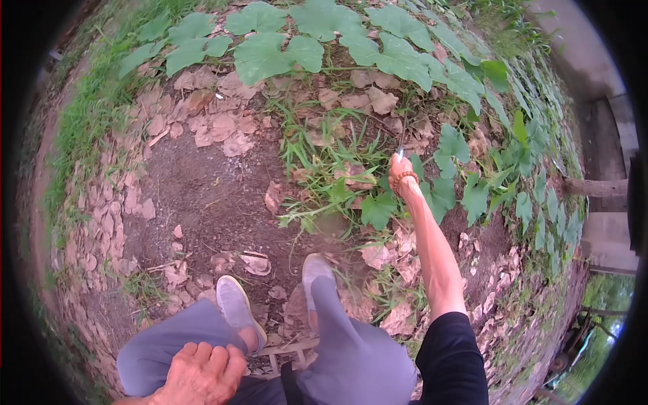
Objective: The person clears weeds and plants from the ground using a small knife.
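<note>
My right hand (399,171), with a beaded bracelet (406,177) at the wrist, reaches forward at the end of a stretched arm. Its fingers are wrapped round a small tool with a whitish handle (401,154); a thin dark part seems to point away among dry leaves. Green grass (324,152) grows just left of it, and broad vine leaves (451,152) lie to its right. My left hand (202,371) rests on my left knee, fingers curled and pressed together, with nothing visible in it.
Large green vine leaves (324,20) spread across the top. Dry brown leaves (223,128) cover much of the bare soil (202,185). My shoes (236,304) are on the ground near a low wooden seat (290,348). A trunk (597,187) and concrete wall (580,40) stand right.
</note>
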Available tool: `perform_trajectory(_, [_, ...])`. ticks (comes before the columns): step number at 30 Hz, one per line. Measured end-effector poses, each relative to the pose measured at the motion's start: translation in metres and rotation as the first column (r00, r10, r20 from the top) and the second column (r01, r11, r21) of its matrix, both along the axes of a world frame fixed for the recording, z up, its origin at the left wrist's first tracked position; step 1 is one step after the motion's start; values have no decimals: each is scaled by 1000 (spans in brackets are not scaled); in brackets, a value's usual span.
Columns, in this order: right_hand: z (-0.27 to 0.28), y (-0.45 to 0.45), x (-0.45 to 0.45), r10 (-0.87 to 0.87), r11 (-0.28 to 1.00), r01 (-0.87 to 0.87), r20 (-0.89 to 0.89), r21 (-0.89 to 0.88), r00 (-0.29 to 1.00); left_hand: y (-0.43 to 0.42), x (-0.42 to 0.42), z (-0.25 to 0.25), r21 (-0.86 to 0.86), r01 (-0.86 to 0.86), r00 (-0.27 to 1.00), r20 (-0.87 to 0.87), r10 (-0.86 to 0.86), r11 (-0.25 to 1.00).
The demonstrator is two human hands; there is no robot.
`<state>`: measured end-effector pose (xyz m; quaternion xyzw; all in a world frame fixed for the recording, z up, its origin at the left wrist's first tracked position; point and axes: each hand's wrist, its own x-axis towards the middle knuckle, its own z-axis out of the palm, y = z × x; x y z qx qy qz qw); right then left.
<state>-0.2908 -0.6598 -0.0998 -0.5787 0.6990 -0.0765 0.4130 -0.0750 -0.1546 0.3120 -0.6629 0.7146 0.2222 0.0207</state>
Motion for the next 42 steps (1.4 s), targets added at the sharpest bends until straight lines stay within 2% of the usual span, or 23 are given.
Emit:
perform_trajectory(1, [18,20,-2,-14,997,8,87,71,996,2,-1,0,-2,0,1000,1,0,1000])
perform_trajectory(3, [14,45,-14,104,991,-106,39,79,994,3,-1,-1,11,39,999,19,-39,999])
perform_trajectory(6, [-13,69,-40,167,985,-165,32,-57,985,5,-1,-1,20,69,997,35,-69,997])
perform_trajectory(7, [-14,71,-43,200,972,-192,49,-133,979,5,-1,-1,10,63,998,30,-63,998])
perform_trajectory(9, [2,66,-45,197,970,-187,50,-153,979,5,-2,-1,18,56,998,26,-56,998])
perform_trajectory(11, [28,60,-28,-23,998,36,249,-47,968,6,-2,-2,31,49,999,20,-50,998])
perform_trajectory(13, [-1,24,-22,-6,984,45,219,-171,976,6,-2,-4,15,42,999,25,-43,999])
perform_trajectory(15, [13,-1,-2,-146,976,181,252,-123,957,4,-1,0,9,12,1000,11,-12,1000])
perform_trajectory(16, [-9,-32,-1,-101,977,129,163,-172,982,2,-1,2,3,-18,1000,-3,18,1000])
perform_trajectory(18, [-6,-55,13,-42,957,20,-71,-289,997,-1,1,2,15,-22,1000,-9,22,1000])
perform_trajectory(20, [-14,-71,23,-61,973,38,-94,-226,994,-3,3,1,27,-27,1000,-12,28,999])
perform_trajectory(23, [-41,-77,14,-185,982,179,138,61,973,-4,5,-3,60,-44,998,-37,46,997])
perform_trajectory(25, [-68,-75,-9,-219,968,188,195,163,956,-3,7,-7,84,98,994,41,-101,992])
perform_trajectory(26, [-77,-71,-23,-222,965,182,216,187,951,-3,7,-7,82,96,994,41,-100,992])
perform_trajectory(29, [-65,-61,-32,-341,940,312,319,139,884,-2,5,-5,53,109,994,26,-110,993])
perform_trajectory(30, [-47,-59,-46,-96,982,41,297,185,950,-2,4,-4,47,110,994,22,-111,993])
perform_trajectory(32, [-31,-30,-54,30,990,-55,186,130,982,1,2,-2,39,112,993,14,-113,993])
perform_trajectory(34, [-22,2,-55,176,983,-179,-66,-40,982,3,-1,0,56,116,991,54,-119,992])
perform_trajectory(35, [1,32,-38,173,959,-223,-262,-176,949,4,-1,0,53,113,992,59,-116,992])
perform_trajectory(38, [9,62,-49,205,947,-253,-233,-196,951,8,-1,0,50,71,997,24,-72,996])
perform_trajectory(40, [12,64,-55,208,948,-246,-188,-204,960,11,-3,0,29,-16,1000,1,16,999])
perform_trajectory(42, [15,64,-58,210,949,-238,-145,-208,967,8,-2,0,39,39,999,24,-40,998])
